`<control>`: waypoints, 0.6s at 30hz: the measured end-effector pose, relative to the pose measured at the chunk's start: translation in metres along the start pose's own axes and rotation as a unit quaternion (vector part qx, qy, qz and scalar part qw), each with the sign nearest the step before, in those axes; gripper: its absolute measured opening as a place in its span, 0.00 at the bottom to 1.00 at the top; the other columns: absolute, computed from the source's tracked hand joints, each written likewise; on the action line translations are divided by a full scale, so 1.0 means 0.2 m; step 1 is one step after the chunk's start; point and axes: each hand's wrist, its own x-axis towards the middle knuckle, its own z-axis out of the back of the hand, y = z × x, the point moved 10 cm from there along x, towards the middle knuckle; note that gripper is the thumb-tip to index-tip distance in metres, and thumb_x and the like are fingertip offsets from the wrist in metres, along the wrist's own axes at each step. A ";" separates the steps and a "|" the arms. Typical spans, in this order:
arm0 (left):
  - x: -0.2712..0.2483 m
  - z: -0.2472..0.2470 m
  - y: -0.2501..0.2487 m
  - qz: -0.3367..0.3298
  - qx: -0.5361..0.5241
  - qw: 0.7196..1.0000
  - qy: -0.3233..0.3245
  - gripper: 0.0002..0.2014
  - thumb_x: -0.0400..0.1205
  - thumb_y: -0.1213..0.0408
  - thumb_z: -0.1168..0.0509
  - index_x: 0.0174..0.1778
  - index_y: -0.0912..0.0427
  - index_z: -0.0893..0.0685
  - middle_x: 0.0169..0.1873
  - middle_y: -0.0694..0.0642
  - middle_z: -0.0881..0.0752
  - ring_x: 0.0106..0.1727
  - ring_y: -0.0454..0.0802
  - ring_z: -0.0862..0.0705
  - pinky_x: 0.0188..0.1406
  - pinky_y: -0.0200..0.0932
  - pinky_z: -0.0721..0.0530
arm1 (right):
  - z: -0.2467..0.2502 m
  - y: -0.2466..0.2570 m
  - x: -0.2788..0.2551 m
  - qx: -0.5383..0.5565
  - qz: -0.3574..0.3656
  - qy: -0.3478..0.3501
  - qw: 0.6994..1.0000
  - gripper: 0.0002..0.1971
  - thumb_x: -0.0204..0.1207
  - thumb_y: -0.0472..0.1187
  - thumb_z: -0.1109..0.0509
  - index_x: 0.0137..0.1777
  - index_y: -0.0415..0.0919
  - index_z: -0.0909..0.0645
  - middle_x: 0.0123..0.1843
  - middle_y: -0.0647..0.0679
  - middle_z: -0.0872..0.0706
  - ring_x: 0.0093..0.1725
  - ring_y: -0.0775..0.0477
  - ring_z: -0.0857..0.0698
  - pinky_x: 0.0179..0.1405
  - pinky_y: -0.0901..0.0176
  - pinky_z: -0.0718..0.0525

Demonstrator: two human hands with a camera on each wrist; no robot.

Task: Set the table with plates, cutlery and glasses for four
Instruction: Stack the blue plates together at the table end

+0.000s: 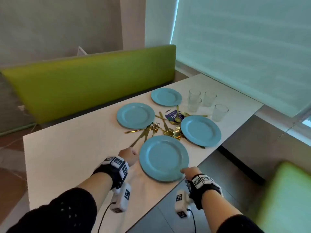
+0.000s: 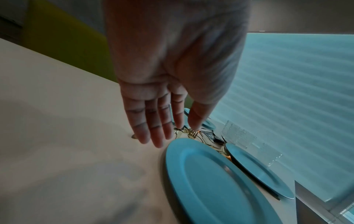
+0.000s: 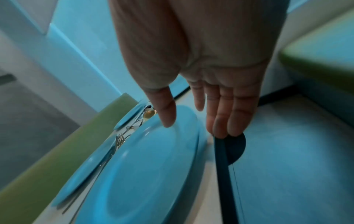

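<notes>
Several blue plates lie on the white table (image 1: pixel 67 157). The nearest plate (image 1: pixel 164 158) sits at the table's front edge, between my two hands. My left hand (image 1: pixel 129 155) hovers by its left rim with straight fingers and holds nothing; the left wrist view shows this hand (image 2: pixel 176 133) beside the plate (image 2: pixel 210 181). My right hand (image 1: pixel 189 172) is at the near right rim. In the right wrist view this hand (image 3: pixel 194 128) is open, thumb over the plate (image 3: pixel 143 174), fingers past the table's edge. A pile of gold cutlery (image 1: pixel 161 128) lies among the plates.
Several clear glasses (image 1: pixel 202 103) stand at the far right of the table. A dark round card (image 1: pixel 171 115) lies under some cutlery. A green bench back (image 1: pixel 84 84) runs along the far side. Another green seat (image 1: pixel 289 199) is at lower right, with floor between.
</notes>
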 end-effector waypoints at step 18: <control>0.13 0.00 -0.02 -0.001 -0.004 1.000 0.023 0.22 0.82 0.56 0.39 0.70 0.61 0.30 0.67 0.61 0.22 0.66 0.59 0.21 0.61 0.45 0.25 | 0.03 0.06 -0.15 0.287 0.011 -0.027 0.957 0.17 0.86 0.40 0.43 0.36 0.33 0.29 0.28 0.39 0.26 0.27 0.45 0.27 0.27 0.52 0.23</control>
